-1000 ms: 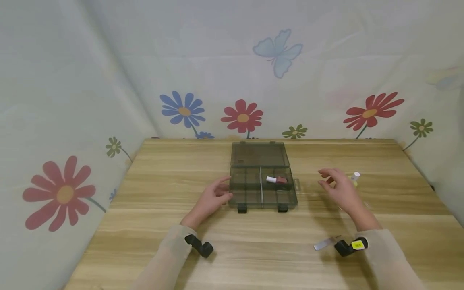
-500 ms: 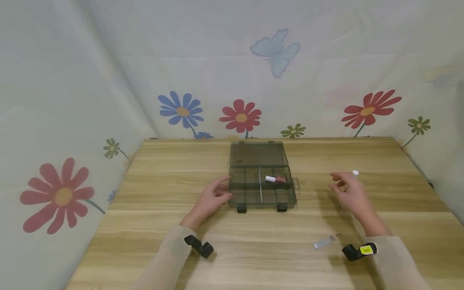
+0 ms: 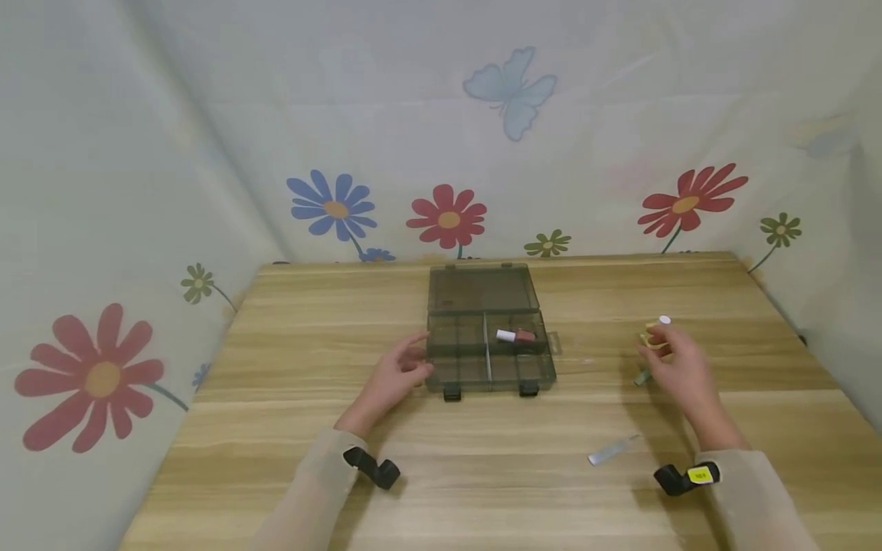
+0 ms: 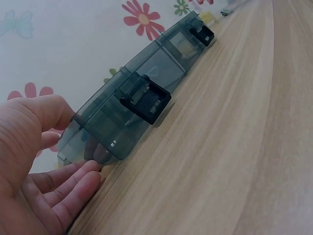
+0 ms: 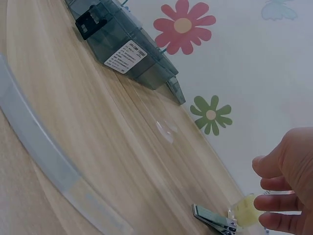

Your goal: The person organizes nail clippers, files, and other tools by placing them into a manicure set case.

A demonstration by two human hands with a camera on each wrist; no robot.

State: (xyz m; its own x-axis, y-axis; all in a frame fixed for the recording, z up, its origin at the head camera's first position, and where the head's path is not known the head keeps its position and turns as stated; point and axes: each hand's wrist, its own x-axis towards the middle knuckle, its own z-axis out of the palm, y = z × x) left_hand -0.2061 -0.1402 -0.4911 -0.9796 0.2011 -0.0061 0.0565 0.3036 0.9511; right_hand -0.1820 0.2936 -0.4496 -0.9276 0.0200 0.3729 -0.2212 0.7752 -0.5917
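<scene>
A dark translucent compartment box lies with its lid folded back. In one back compartment is a nail polish bottle with a white cap and a red-brown body. My left hand rests at the box's left end; in the left wrist view its fingertips touch the lower corner. My right hand, fingers loosely bent and thumb apart, hovers right beside a yellow bottle with a white cap, partly hidden by the fingers. Nail clippers lie next to that bottle.
On the near right of the wooden table lies a flat silvery strip with a thin tip. A small clear piece lies between the box and the right hand. A flower-printed curtain stands behind the table.
My right hand has shifted right, close beside the yellow bottle, and the nail clippers now show near its fingers. The left hand stays at the box. The head view has turned slightly.
</scene>
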